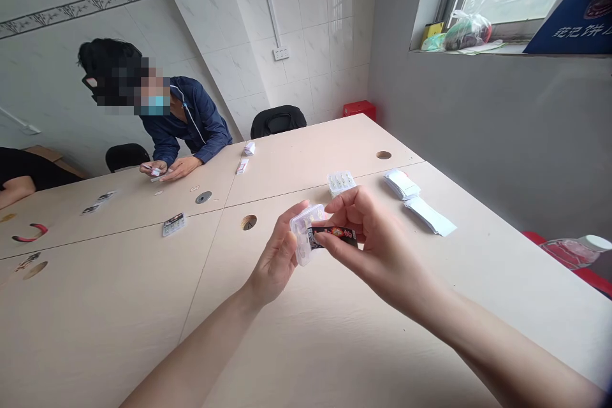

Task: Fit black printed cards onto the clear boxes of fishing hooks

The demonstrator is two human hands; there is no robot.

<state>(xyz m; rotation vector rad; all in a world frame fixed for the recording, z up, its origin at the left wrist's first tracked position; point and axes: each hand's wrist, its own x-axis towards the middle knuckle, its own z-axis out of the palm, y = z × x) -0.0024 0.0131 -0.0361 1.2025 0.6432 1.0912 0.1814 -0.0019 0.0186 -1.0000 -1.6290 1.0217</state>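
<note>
My left hand (276,259) grips a small clear plastic case (305,237) above the pale wooden table (143,306). My right hand (373,236) pinches a black printed card (335,236) whose left end lies against the case. Both hands hover over the table's middle, fingers curled. Just beyond them a second clear plastic case (341,182) rests on the table.
White paper stacks (402,183) and a loose white slip (430,215) lie to the right. Another packed case (173,224) sits left of a cable hole (249,222). A person in a blue jacket (186,124) works at the far side. A bottle (574,250) stands at right.
</note>
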